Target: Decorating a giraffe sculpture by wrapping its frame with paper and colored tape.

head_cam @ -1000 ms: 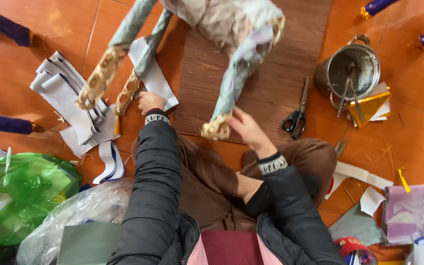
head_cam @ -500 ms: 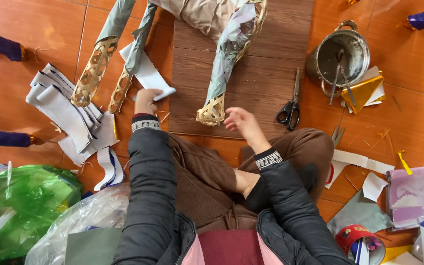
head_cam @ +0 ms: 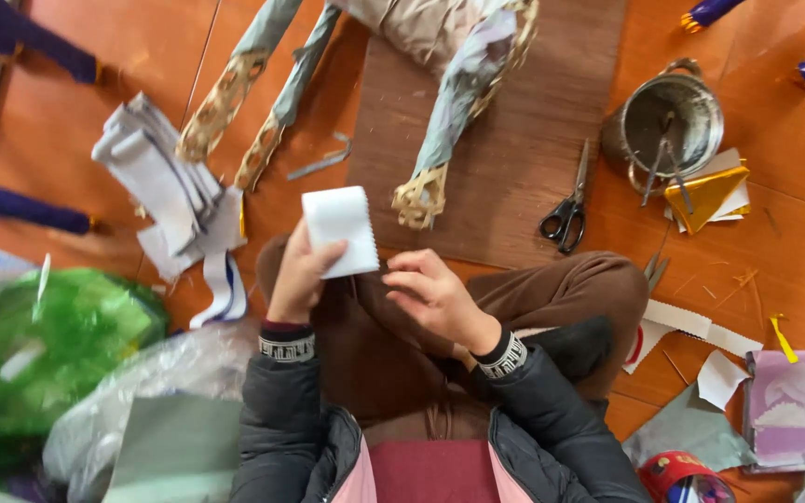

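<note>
The left hand (head_cam: 302,272) pinches a white paper piece (head_cam: 339,230) upright, its long axis vertical, while the empty, loosely curled right hand (head_cam: 435,293) hovers just beside its lower right corner.

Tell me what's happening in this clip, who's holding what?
A person sits cross-legged on an orange floor. Their left hand holds up a small white paper piece with a zigzag-cut edge; the right hand is beside it, empty, fingers curled, not touching it. Ahead, a woven-frame figure partly covered in grey-green paper lies on a brown board. Black-handled scissors and a metal pot sit to the right, a stack of white paper strips to the left.
</note>
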